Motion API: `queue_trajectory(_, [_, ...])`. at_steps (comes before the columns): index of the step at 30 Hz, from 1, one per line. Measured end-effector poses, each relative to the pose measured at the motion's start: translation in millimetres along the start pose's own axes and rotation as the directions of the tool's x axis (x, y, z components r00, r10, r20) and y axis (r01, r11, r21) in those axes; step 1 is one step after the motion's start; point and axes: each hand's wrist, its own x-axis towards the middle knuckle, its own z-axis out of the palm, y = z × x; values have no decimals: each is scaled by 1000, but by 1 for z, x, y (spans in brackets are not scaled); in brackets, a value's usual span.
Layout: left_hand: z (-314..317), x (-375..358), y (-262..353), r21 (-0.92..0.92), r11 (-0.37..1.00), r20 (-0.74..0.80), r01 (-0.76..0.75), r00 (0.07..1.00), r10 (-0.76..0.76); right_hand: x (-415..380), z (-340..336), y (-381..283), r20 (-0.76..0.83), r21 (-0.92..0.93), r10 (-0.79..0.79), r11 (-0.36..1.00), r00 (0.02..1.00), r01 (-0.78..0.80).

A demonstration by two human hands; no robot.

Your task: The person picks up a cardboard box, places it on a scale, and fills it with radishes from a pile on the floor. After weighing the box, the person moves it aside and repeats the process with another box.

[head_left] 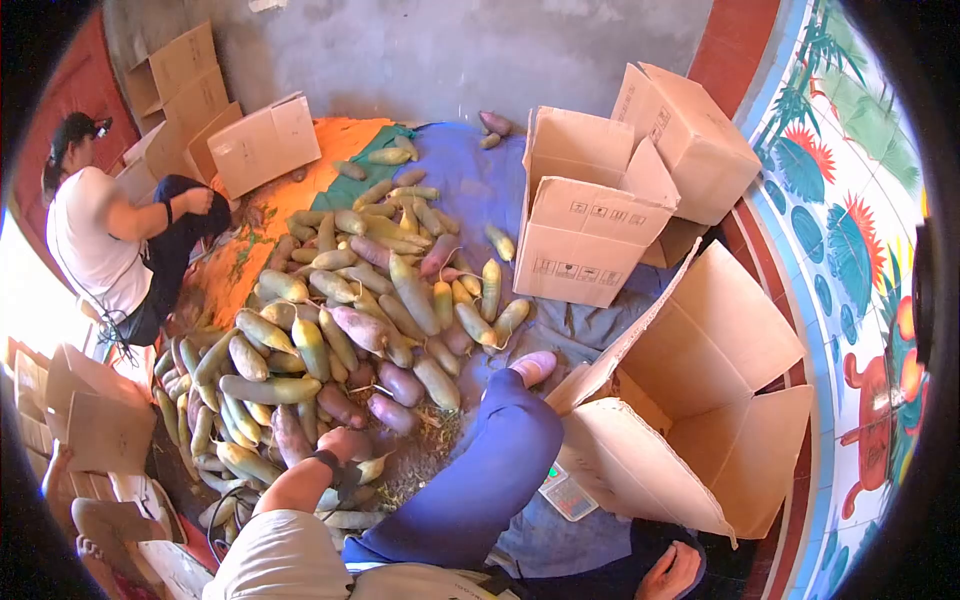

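A large heap of green and purple-red radishes (pixel 412 292) covers the floor ahead of me. My left hand (pixel 345 445), with a dark band at the wrist, reaches down to the near side of the heap among the radishes. Its fingertips are hidden, so I cannot tell whether it grips one. A purple radish (pixel 342 407) lies right beyond its knuckles, and a pale green one (pixel 372 468) is beside the wrist. My right hand (pixel 672 572) rests at my right leg, fingers loosely bent, holding nothing visible.
An open cardboard box (pixel 700 370) stands to my right, a small digital scale (pixel 567 492) beside it. More boxes (pixel 590 235) stand behind. Orange (pixel 345 140) and blue (pixel 450 150) sheets lie under the heap. Another person (pixel 105 220) sits at the far left near other boxes (pixel 265 145).
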Motion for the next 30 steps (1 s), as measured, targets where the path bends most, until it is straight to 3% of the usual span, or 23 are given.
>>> queue_trajectory(1, [-1,6,-2,4,1000,-7,3,1000,-3,1,-1,-3,-3,-1,16,1000,1000,-16])
queue_trajectory(3, [-4,13,-4,-464,863,-109,-199,980,167,4,-3,-5,-10,0,37,999,999,-37])
queue_trajectory(4, [-9,17,-1,-142,936,-248,-321,927,280,6,-3,-5,-15,28,21,999,1000,-21])
queue_trajectory(5, [-13,19,1,-136,937,-253,-322,926,282,7,-5,-5,-20,56,6,998,1000,-5])
queue_trajectory(7, [-37,0,25,-298,821,-701,-487,696,158,11,-12,-8,-56,61,-49,997,997,53])
queue_trajectory(9, [-98,-70,58,-503,639,-667,-582,732,141,26,-23,-16,-94,65,-107,991,990,113])
queue_trajectory(11, [-133,-110,81,-420,545,-786,-726,591,181,41,-36,-27,-358,-38,-255,965,898,259])
queue_trajectory(13, [-148,-122,102,-294,419,-904,-859,393,171,37,-33,-16,-336,-37,-200,979,920,199])
queue_trajectory(14, [-158,-138,115,-284,419,-906,-862,385,179,49,-32,-16,-309,-63,-173,985,935,161])
queue_trajectory(16, [-176,-177,139,-361,78,-895,-929,369,252,69,-29,-21,-288,-93,-140,989,947,118])
queue_trajectory(17, [-178,-172,147,-199,139,-934,-970,231,273,76,-24,-27,-226,-81,-100,993,969,84])
queue_trajectory(19, [-185,-193,171,-159,-20,-943,-987,146,300,77,-14,-26,-167,-67,-59,997,984,48])
queue_trajectory(21, [-197,-220,189,51,59,-928,-997,-25,371,74,-6,-16,-159,-48,-32,999,987,25])
queue_trajectory(23, [-201,-238,209,42,38,-906,-998,-23,423,76,-5,-15,-187,-55,-43,998,981,34])
queue_trajectory(25, [-203,-248,232,270,143,-844,-952,-163,510,76,-4,-13,-175,-75,-27,997,984,14])
queue_trajectory(28, [-205,-253,266,407,135,-754,-903,-249,607,78,-6,-17,-178,-44,-32,999,984,24])
queue_trajectory(30, [-205,-251,284,446,167,-684,-879,-214,698,78,-7,-17,-183,-53,-40,998,982,31])
